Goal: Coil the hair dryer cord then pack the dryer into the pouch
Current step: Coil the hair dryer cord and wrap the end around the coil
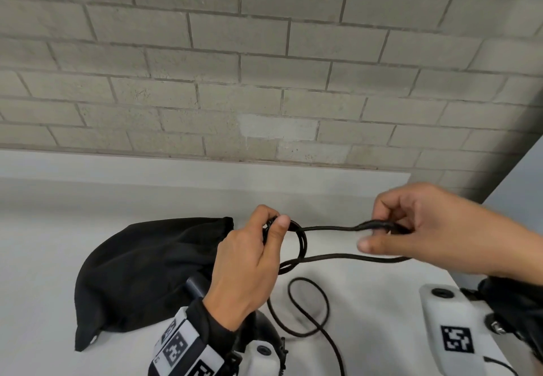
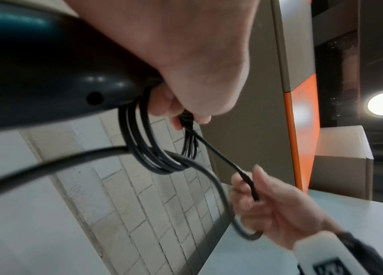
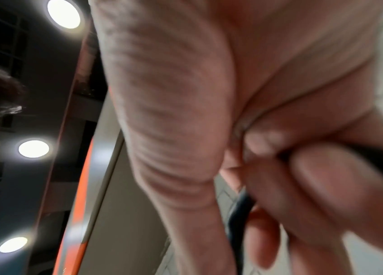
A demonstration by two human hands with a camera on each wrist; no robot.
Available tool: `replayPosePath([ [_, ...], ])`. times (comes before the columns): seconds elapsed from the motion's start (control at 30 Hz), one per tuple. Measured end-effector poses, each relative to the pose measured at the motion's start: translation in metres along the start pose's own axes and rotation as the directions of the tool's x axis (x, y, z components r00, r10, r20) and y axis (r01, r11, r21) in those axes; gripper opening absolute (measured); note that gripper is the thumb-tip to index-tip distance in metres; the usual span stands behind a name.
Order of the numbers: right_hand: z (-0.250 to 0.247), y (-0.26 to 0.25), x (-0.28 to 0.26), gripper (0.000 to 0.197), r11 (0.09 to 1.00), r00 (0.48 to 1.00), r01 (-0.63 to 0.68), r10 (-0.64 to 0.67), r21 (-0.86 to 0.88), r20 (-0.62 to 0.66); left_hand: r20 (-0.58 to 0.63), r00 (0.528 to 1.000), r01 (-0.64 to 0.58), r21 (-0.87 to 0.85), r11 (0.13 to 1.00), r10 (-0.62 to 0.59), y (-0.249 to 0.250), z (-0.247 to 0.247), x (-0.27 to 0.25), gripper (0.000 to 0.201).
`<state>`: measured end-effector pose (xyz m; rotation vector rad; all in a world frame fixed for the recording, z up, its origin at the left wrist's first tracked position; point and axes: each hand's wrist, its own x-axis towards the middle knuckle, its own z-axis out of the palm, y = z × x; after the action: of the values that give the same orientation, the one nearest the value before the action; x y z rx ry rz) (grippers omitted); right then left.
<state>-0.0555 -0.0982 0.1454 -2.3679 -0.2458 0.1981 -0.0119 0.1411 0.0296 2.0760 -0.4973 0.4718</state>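
Left hand fingers grip dryer handle plus cord coils. Right hand, at 3 o'clock, pinches cord. Pouch on bench, 9 o'clock of left hand.

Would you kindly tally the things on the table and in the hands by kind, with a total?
Hair dryers: 1, the hair dryer, held by the left hand
Cords: 1, the cord, pinched by the right hand
Pouches: 1, the black pouch, lying on the table
Total: 3
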Motion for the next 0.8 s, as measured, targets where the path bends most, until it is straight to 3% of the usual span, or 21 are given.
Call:
replayPosePath([
  [0.1,0.014,0.024,-0.007,0.032,0.972,0.986,0.122,-0.141,0.199,0.086,-0.015,1.000,0.026,-0.047,0.999,-0.027,-0.005,-0.002,0.003,0.037],
  [0.23,0.064,0.055,-0.011,0.034,0.710,0.911,0.352,-0.409,0.610,-0.050,-0.005,0.999,0.044,-0.113,0.993,-0.044,-0.008,-0.004,0.005,0.034],
  [0.3,0.084,0.067,-0.010,0.036,0.620,0.880,0.416,-0.458,0.665,-0.123,-0.006,0.999,0.046,-0.138,0.989,-0.047,-0.009,-0.006,0.007,0.033],
  [0.37,0.096,0.074,-0.009,0.032,0.593,0.864,0.466,-0.464,0.657,-0.193,-0.009,0.997,0.068,-0.185,0.980,-0.071,-0.013,-0.009,0.010,0.034],
  [0.47,0.110,0.076,-0.006,0.028,0.611,0.877,0.472,-0.402,0.635,-0.265,0.013,0.997,0.077,-0.236,0.969,-0.076,-0.014,-0.010,0.011,0.037],
  [0.67,0.140,0.068,0.019,0.037,0.724,0.908,0.414,-0.289,0.552,-0.303,0.049,0.998,0.038,-0.212,0.977,-0.028,-0.006,-0.004,0.009,0.033],
  [0.73,0.143,0.061,0.024,0.029,0.776,0.879,0.441,-0.274,0.451,-0.390,0.052,0.998,0.041,-0.205,0.978,-0.031,-0.007,-0.005,0.010,0.033],
  [0.8,0.146,0.057,0.027,0.021,0.803,0.818,0.494,-0.298,0.334,-0.492,0.045,0.999,0.036,-0.190,0.981,-0.028,-0.007,-0.005,0.010,0.033],
])
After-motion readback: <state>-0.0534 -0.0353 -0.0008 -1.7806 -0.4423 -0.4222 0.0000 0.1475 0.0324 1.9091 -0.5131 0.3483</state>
